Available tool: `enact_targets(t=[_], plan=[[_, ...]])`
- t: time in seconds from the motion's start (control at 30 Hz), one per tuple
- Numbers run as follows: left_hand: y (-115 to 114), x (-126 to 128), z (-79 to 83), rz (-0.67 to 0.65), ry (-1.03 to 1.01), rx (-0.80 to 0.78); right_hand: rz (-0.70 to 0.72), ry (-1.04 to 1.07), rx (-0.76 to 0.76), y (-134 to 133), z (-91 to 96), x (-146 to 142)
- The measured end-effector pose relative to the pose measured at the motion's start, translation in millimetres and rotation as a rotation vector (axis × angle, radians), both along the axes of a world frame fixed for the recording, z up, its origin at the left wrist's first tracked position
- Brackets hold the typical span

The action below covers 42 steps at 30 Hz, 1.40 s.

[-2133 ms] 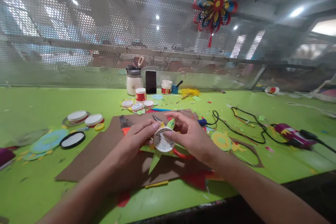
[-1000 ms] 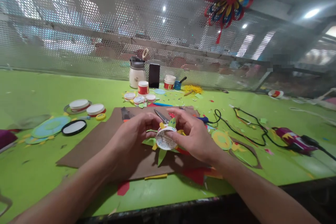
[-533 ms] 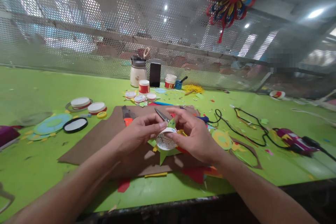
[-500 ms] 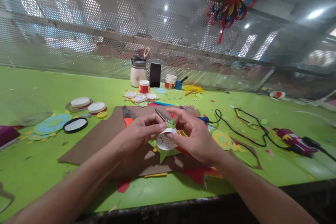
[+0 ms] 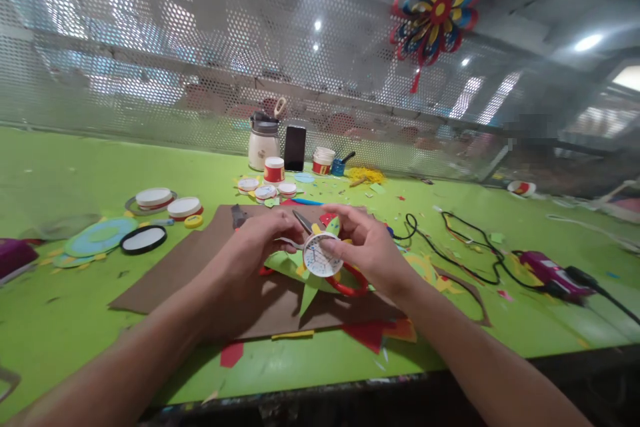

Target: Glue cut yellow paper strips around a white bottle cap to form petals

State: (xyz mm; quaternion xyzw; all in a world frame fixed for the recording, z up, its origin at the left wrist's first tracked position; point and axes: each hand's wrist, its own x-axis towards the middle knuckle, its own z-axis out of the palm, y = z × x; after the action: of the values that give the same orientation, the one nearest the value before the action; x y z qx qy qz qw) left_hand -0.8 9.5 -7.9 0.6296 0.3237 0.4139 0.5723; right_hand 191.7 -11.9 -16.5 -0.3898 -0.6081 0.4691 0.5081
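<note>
My right hand [image 5: 373, 247] grips a round white paper piece [image 5: 323, 260] with a speckled face, thumb on its front. Pointed green paper leaves [image 5: 311, 293] and small yellow tabs stick out around its rim. Just left of it, my left hand [image 5: 267, 240] has its fingers curled together; a thin pale strip shows at the fingertips, too small to name. Scissors with red handles [image 5: 350, 283] lie under the hands, partly hidden, the blade [image 5: 303, 221] pointing away. Beneath everything is a brown cardboard sheet [image 5: 170, 273], with a dark-bladed cutter [image 5: 239, 215] partly behind my left hand.
White lids [image 5: 185, 207], a black-rimmed disc [image 5: 143, 239] and blue paper rings [image 5: 100, 237] lie left. A jug [image 5: 263, 143], a phone [image 5: 295, 148] and tubs [image 5: 323, 160] stand at the back. Right, a black cord [image 5: 470, 240] runs to a purple device [image 5: 553, 275].
My left hand has come away from the round paper piece and shifted slightly left. The piece has turned in my right hand, showing more of its face, and the red scissor handle is more visible.
</note>
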Motion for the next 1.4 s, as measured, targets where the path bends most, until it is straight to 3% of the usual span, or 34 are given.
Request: enact_targets(t=[0.1,0.2,0.3,0.6,0.97,1.17,1.3,1.4], plan=[[6,-1,6.3,-0.019,0.117,0.078,-0.024,0.043,-0.029,4,1.4,4],[10,-2,11.8,-0.161,0.267,0.096,-0.033,0.057,0.001,5,2.8,8],[11,-2,13.2,-0.218,0.343,0.130,-0.012,0.039,0.056,4,4.1,10],[5,-3,17.4,-0.258,0.310,0.139,0.010,0.087,0.033,3,6.1,11],[7,-3,7.5,-0.287,0.185,0.019,0.055,0.329,-0.250,4,14.5,9],[8,-4,3.7,-0.355,0.039,-0.074,0.048,0.311,-0.231,3,13.8,9],[6,0,6.7,-0.297,0.135,-0.003,0.071,0.256,-0.197,4,8.6,8],[6,3,8.8,-0.291,0.238,-0.041,0.078,0.253,-0.195,5,5.4,8]])
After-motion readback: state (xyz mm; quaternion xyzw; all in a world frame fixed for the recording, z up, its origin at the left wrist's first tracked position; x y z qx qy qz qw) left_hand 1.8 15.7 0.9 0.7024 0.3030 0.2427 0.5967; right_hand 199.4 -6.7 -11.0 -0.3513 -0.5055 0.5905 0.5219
